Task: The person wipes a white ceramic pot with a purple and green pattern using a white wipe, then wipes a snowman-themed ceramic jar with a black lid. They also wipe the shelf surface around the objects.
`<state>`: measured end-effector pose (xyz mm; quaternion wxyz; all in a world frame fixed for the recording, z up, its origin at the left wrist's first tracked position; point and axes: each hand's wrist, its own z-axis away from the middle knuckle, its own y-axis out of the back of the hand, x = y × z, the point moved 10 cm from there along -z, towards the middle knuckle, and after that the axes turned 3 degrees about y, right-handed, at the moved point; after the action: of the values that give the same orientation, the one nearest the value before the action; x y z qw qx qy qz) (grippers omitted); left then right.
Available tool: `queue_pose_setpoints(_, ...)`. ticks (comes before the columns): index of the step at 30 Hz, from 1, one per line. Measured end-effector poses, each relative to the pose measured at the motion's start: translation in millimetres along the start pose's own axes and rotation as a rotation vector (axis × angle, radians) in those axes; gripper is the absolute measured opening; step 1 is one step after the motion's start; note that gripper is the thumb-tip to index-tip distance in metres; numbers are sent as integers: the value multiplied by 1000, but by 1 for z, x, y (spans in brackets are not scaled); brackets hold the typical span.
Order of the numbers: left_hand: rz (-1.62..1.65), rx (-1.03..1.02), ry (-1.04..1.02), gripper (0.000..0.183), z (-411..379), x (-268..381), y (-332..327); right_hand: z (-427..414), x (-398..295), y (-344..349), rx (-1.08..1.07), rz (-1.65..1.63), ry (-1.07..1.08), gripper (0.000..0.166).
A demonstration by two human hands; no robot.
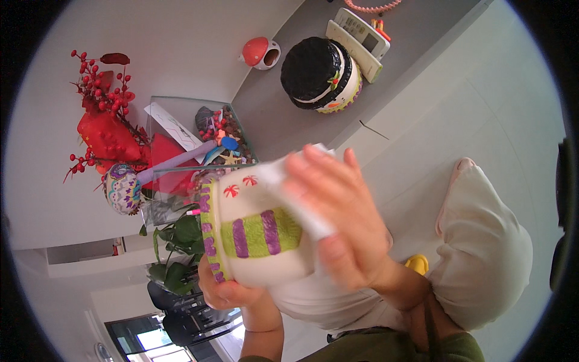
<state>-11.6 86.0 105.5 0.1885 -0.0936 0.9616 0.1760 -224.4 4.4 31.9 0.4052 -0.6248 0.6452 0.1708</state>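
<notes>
My left hand (pixel 230 289) grips a ceramic jar (pixel 244 267) at its green and purple scalloped rim. The jar is white and rounded, with a green and purple striped scarf and two red-and-white sweet shapes in relief. Against its side my right hand (pixel 344 221) presses a folded white tissue or cloth (pixel 312 217), fingers and thumb spread over it; the hand is blurred. The jar's far side and the base are hidden. On the grey countertop (pixel 389 90) stands a snowman head lid (pixel 316 74) with a black hat, a holly sprig and a scalloped edge.
Close behind the jar is a glass tank (pixel 203 97) with pebbles, starfish and a patterned ball on a purple handle (pixel 181 160). Red berry sprigs (pixel 108 99), a green plant (pixel 185 231), a red mushroom ornament (pixel 260 52) and a white device with a screen (pixel 362 34) are nearby.
</notes>
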Motion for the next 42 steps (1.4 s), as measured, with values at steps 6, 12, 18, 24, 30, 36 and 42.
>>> queue_pose_setpoints(6, 332, -130, 113, 71, -3, -6, 0, -1, -4, -11, -86, 6, 56, 46)
queue_pose_setpoints(12, 296, -96, 90, 69, 4, -14, 3, 1, 7, -6, -47, -15, 35, 41)
queue_pose_setpoints(18, 196, -89, 152, 65, -3, -10, 5, 5, 19, -4, -16, 6, 4, 39)
queue_pose_setpoints(24, 306, -164, 151, 63, -21, 3, 1, 6, 28, -3, 2, 12, -15, 35)
queue_pose_setpoints(30, 90, -18, -32, 60, -13, 5, 8, 12, 48, -1, 40, 15, -133, 33)
queue_pose_setpoints(36, 330, -7, 245, 60, -10, -14, -3, 22, 31, 14, 211, 58, -92, 37)
queue_pose_setpoints(42, 328, 5, 342, 59, -14, -14, -4, 34, -26, -17, 124, 301, 200, 36)
